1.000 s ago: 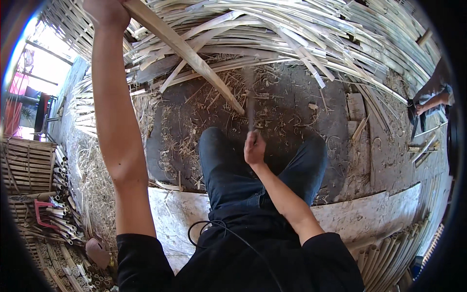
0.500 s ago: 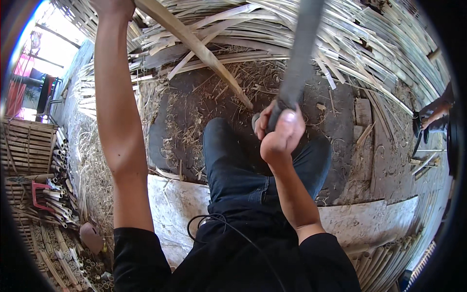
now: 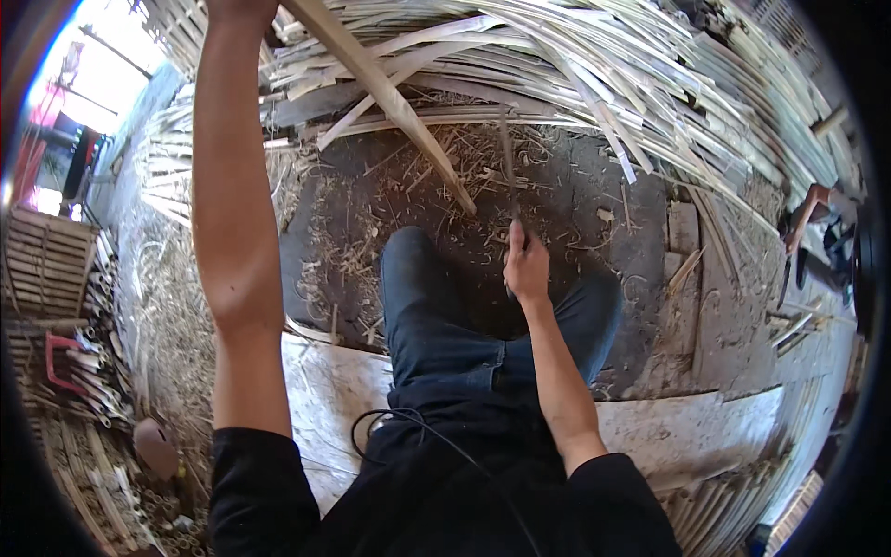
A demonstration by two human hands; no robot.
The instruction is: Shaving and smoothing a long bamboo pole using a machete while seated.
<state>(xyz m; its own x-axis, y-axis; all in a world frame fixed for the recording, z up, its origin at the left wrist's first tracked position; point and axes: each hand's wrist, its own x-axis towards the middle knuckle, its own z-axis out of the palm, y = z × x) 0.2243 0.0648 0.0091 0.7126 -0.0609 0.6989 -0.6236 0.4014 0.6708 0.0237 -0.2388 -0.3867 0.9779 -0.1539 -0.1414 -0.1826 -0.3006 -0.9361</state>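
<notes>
Left grip point(image 3: 243, 7) is too cropped to judge; right grip point(image 3: 526, 269) is curled closed. Long, pale bamboo strips point(image 3: 575, 70) heap beyond a straight, pale-tan woody pole point(image 3: 394, 102). Right of its near end is the slim, dark-bladed knife point(image 3: 509, 158) the right grip holds. Curled tan shavings point(image 3: 351, 249) lie left of that end.

No legible txt, nos. or signs

a pale pole point(image 3: 390, 97) slants near a thin dark blade point(image 3: 508, 158).
</notes>
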